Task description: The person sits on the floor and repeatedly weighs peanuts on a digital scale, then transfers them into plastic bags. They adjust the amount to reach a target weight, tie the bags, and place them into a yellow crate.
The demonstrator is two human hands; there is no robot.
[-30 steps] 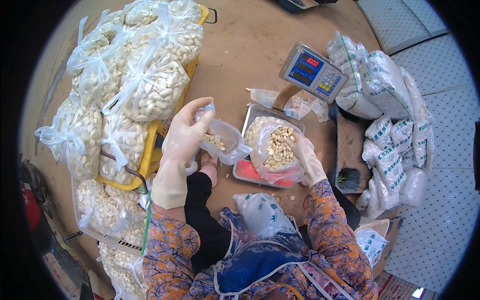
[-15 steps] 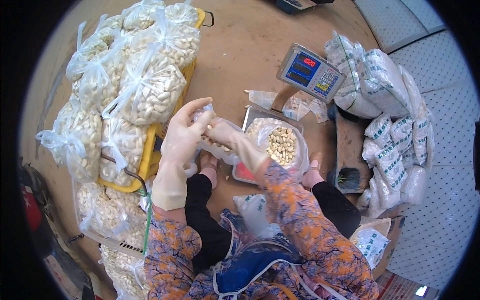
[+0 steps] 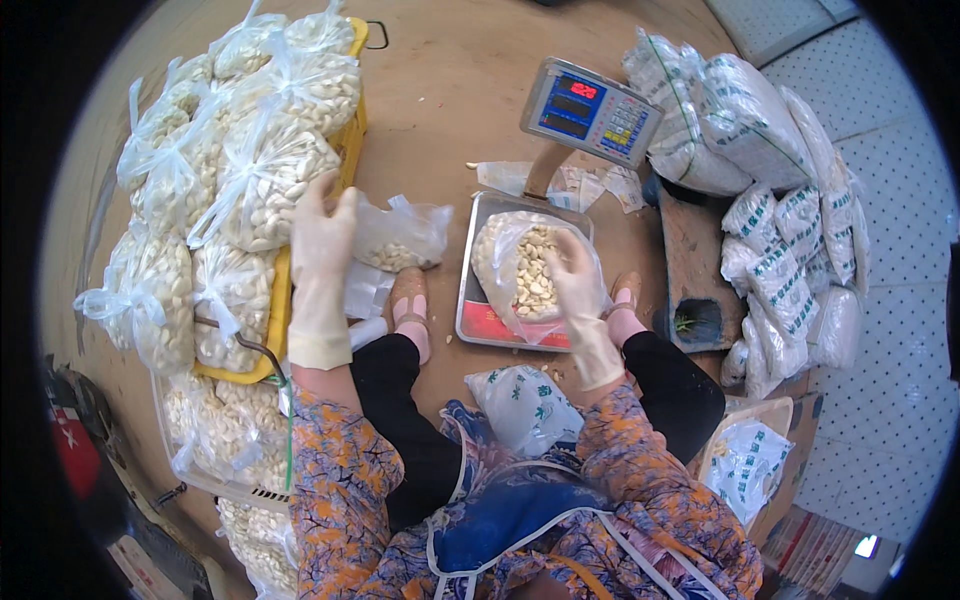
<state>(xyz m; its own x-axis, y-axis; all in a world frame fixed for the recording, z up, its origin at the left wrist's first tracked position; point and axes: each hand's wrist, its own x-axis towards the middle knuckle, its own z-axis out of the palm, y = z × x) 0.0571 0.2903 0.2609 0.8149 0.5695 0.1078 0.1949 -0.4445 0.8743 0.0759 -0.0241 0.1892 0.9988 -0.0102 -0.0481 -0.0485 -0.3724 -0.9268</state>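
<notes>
My left hand (image 3: pixel 322 240), in a pale rubber glove, is raised beside a tied clear bag of peeled garlic cloves (image 3: pixel 268 185). Its thumb and forefinger are apart, with nothing seen between them. Close to it on the floor lies a small clear bag (image 3: pixel 420 228) with some cloves inside. My right hand (image 3: pixel 582 295), gloved likewise, is at the right rim of an open plastic bag of garlic cloves (image 3: pixel 492 250). Its fingers are apart above the cloves. That bag sits on the pan of a digital scale (image 3: pixel 487 327), whose display head (image 3: pixel 592 112) is lit red.
Several tied garlic bags fill a yellow crate (image 3: pixel 352 135) and a pale crate (image 3: pixel 215 482) at left. Packed white printed bags (image 3: pixel 770 130) are stacked at right, beside a brown trough-like stand (image 3: pixel 690 280). A printed bag (image 3: pixel 525 408) lies before me. Papers (image 3: pixel 600 187) lie behind the scale.
My hands have parted: the left moved left toward the crate, the right moved right to the bag on the scale. The small bag they were at now lies on the floor.
</notes>
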